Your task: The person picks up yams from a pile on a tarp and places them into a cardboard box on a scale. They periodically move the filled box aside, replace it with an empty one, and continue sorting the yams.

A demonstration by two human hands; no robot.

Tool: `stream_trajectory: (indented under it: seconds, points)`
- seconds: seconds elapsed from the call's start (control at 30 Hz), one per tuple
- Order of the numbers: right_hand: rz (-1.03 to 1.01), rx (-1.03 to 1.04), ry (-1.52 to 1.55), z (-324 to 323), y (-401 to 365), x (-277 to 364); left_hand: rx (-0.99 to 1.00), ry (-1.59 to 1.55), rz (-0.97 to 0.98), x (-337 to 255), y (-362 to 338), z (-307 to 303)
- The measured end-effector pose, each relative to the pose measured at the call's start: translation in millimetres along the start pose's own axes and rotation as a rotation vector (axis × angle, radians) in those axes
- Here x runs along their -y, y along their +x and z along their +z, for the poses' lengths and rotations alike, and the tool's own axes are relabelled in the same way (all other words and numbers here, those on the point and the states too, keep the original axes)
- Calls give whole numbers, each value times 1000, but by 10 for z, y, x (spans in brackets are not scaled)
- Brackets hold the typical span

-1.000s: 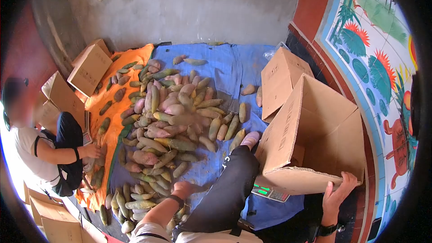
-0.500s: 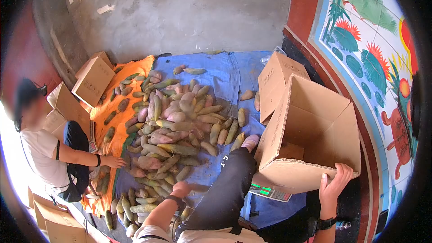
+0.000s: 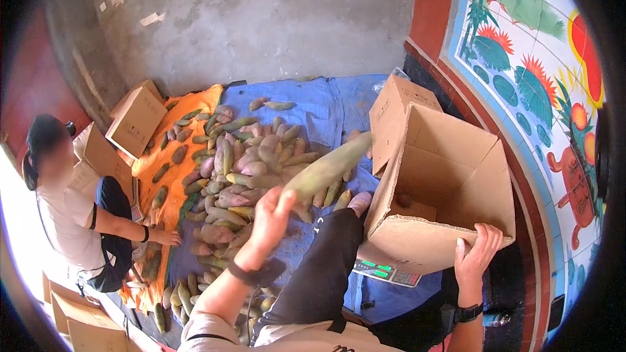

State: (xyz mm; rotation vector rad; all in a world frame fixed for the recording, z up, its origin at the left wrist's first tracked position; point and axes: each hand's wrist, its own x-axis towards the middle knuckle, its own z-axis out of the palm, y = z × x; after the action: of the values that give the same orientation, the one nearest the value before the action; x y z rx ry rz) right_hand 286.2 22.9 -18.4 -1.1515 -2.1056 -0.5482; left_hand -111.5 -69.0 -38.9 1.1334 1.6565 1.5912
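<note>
A long pale-green radish (image 3: 331,168) is held at its lower end by my left hand (image 3: 270,220), its far end pointing up toward the box. My right hand (image 3: 478,255) grips the near right rim of a large open cardboard box (image 3: 417,248), fingers bent over the edge. The box leans with its mouth facing me, above a digital scale (image 3: 390,273) with lit green displays. Deep inside the box something small and dark shows, too shadowed to name. Beyond my left hand lies a big heap of green and pinkish radishes (image 3: 225,215).
Blue tarp (image 3: 306,94) and orange cloth (image 3: 203,99) lie under the radishes. Another box (image 3: 398,107) stands behind mine. At left a co-worker (image 3: 72,221) crouches beside the pile, near more boxes (image 3: 137,120). My leg (image 3: 319,267) stretches between heap and scale.
My left hand has risen from the near side of the heap, bringing the radish up toward the box. My right hand keeps its hold on the rim.
</note>
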Motion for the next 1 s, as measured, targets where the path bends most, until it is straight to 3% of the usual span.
stream_trajectory:
  seconds: [0.1, 0.2, 0.27, 0.4, 0.57, 0.8, 1.0]
  points:
    - [6, 0, -11, -15, 10, 25, 85, -166, 91, -496, -15, 387]
    - [-4, -2, 2, -10, 10, 12, 180, -111, 238, -706, 38, 725]
    - [-8, -1, 0, -7, 11, 17, 179, 129, 464, -718, 118, 940]
    - [-23, -12, -44, 6, -3, 1, 146, 295, 743, -760, 135, 1300]
    - [-26, 0, -53, 14, -11, -11, 90, 481, 900, -651, 140, 1419]
    - [-58, -14, -80, 56, -15, -15, 39, 433, 848, -351, 27, 996]
    - [-39, 7, -57, 76, -5, -41, -68, 534, 364, 597, -165, 221]
